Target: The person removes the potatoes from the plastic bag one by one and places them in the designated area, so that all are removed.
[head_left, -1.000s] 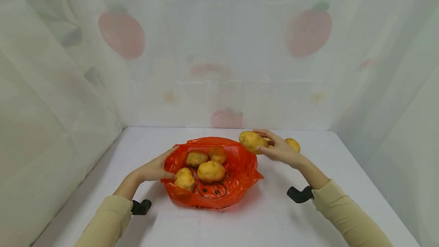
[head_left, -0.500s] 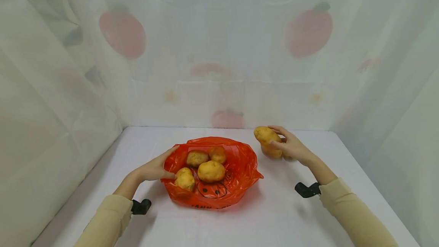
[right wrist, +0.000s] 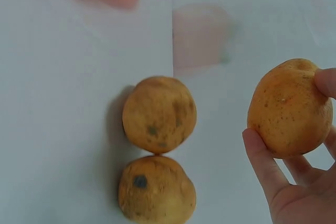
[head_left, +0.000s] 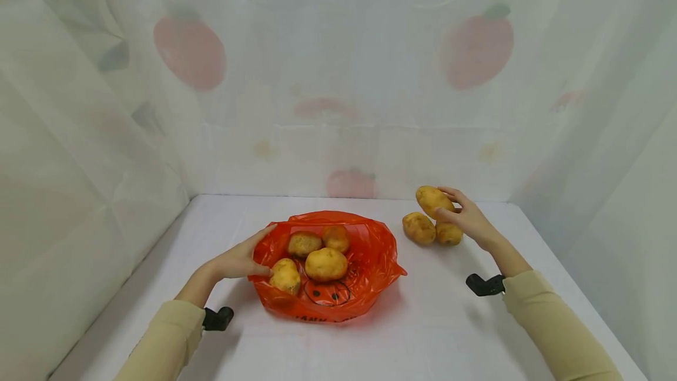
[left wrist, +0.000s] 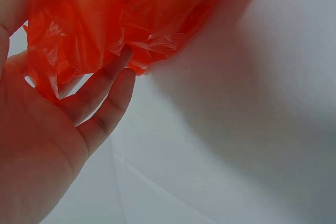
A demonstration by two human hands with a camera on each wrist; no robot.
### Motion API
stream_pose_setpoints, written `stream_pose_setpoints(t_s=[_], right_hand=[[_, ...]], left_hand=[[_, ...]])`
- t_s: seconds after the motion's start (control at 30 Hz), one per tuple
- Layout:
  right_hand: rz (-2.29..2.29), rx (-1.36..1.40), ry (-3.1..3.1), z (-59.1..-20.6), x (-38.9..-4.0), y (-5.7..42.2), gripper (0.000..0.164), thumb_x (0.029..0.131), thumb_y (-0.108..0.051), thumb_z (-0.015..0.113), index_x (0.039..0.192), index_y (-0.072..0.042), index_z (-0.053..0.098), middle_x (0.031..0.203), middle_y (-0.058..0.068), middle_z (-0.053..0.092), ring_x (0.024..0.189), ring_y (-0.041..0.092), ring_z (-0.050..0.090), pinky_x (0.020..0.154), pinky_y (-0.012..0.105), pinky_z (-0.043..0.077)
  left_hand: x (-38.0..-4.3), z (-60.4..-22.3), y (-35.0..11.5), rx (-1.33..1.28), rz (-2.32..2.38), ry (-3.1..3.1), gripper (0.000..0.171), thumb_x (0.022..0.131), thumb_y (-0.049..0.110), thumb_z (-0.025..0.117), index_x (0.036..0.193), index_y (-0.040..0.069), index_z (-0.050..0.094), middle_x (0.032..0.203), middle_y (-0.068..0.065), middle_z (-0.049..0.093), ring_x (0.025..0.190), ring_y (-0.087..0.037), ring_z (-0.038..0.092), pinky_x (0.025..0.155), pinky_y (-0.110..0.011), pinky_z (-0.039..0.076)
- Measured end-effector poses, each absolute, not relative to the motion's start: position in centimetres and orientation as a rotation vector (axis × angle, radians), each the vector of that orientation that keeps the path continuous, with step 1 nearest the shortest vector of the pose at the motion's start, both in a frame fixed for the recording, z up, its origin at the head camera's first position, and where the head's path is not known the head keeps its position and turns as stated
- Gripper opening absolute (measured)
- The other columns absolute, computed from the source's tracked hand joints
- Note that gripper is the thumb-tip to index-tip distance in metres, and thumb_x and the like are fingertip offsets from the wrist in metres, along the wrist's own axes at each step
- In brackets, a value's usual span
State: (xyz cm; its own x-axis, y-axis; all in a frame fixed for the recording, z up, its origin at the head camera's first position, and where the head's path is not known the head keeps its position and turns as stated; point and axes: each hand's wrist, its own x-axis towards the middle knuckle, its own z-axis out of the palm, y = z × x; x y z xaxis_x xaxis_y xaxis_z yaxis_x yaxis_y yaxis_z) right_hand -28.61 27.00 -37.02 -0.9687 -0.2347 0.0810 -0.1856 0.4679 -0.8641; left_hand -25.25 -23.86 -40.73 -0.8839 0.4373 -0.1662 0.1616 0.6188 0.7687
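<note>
A red plastic bag (head_left: 374, 260) stands with its mouth wide, several potatoes inside, one potato (head_left: 325, 265) near its middle. My left hand (head_left: 237, 260) grips the bag's left rim, thumb beside a potato (head_left: 284, 277); in the left wrist view its fingers (left wrist: 113, 95) lie against the red plastic. Off to the right, my right hand (head_left: 472, 222) holds a potato (head_left: 432, 200) between thumb and fingers, raised above the table. Below it two potatoes lie side by side, a left one (head_left: 419, 228) and a right one (head_left: 449, 233).
The white-covered table (head_left: 423, 322) ends at a pale curtain (head_left: 338, 146) printed with faded fruit. Similar sheets hang at the left and right sides. A black wrist device (head_left: 218, 318) is worn on the left arm, another black device (head_left: 485, 285) on the right.
My right hand has carried its potato rightward, away from the bag, to above the two potatoes on the table. The left hand and the bag stay where they were.
</note>
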Motion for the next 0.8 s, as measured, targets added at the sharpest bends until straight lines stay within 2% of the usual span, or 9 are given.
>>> stream_pose_setpoints(t_s=[0.33, 0.43, 0.53, 0.6, 0.67, 0.8], right_hand=[[-1.573, -0.313, 2.678, -37.7, -29.3, 29.9, 0.068, 0.092, -0.033, 0.054, 0.147, -0.012, 0.018, 0.145, 0.027, 0.020, 0.117, 0.041, 0.045, 0.093, 0.048, 0.045], [-1.571, -0.282, 2.698, -37.8, -29.2, 30.5, 0.069, 0.093, -0.032, 0.053, 0.147, -0.011, 0.016, 0.145, 0.029, 0.018, 0.118, 0.040, 0.044, 0.092, 0.040, 0.048], [-1.563, -0.251, 2.731, -38.1, -29.1, 31.0, 0.070, 0.093, -0.034, 0.052, 0.147, -0.010, 0.016, 0.145, 0.029, 0.018, 0.118, 0.040, 0.044, 0.086, 0.027, 0.050], [-1.553, -0.228, 2.752, -38.3, -29.0, 31.3, 0.070, 0.093, -0.035, 0.052, 0.147, -0.009, 0.017, 0.145, 0.030, 0.018, 0.118, 0.040, 0.044, 0.084, 0.024, 0.050], [-1.537, -0.208, 2.772, -38.6, -29.1, 31.6, 0.071, 0.093, -0.036, 0.052, 0.147, -0.007, 0.016, 0.145, 0.031, 0.018, 0.118, 0.042, 0.043, 0.085, 0.025, 0.050], [-1.510, -0.170, 2.799, -39.3, -29.2, 32.3, 0.073, 0.092, -0.040, 0.051, 0.146, -0.006, 0.017, 0.144, 0.033, 0.018, 0.117, 0.043, 0.044, 0.090, 0.037, 0.049]], left_hand=[[-25.2, -40.7, -23.8, 0.467, 1.141, 2.507, 0.099, 0.075, 0.020, 0.075, 0.149, 0.023, 0.009, 0.150, -0.013, 0.019, 0.131, -0.037, 0.029, 0.100, -0.054, 0.036], [-25.2, -40.7, -23.8, 0.468, 1.147, 2.505, 0.099, 0.075, 0.020, 0.075, 0.149, 0.023, 0.009, 0.151, -0.013, 0.019, 0.131, -0.036, 0.029, 0.100, -0.054, 0.037], [-25.2, -40.7, -23.8, 0.471, 1.149, 2.506, 0.099, 0.074, 0.019, 0.075, 0.149, 0.023, 0.009, 0.151, -0.013, 0.019, 0.131, -0.036, 0.030, 0.100, -0.053, 0.037], [-25.2, -40.8, -23.8, 0.470, 1.148, 2.506, 0.099, 0.074, 0.020, 0.075, 0.149, 0.023, 0.009, 0.150, -0.013, 0.019, 0.131, -0.036, 0.030, 0.099, -0.053, 0.038], [-25.2, -40.8, -23.8, 0.470, 1.147, 2.506, 0.099, 0.074, 0.021, 0.075, 0.149, 0.023, 0.009, 0.150, -0.013, 0.021, 0.130, -0.036, 0.031, 0.099, -0.053, 0.039], [-25.3, -41.0, -23.9, 0.473, 1.139, 2.511, 0.099, 0.074, 0.021, 0.075, 0.149, 0.023, 0.009, 0.149, -0.013, 0.021, 0.130, -0.036, 0.031, 0.099, -0.053, 0.039]])
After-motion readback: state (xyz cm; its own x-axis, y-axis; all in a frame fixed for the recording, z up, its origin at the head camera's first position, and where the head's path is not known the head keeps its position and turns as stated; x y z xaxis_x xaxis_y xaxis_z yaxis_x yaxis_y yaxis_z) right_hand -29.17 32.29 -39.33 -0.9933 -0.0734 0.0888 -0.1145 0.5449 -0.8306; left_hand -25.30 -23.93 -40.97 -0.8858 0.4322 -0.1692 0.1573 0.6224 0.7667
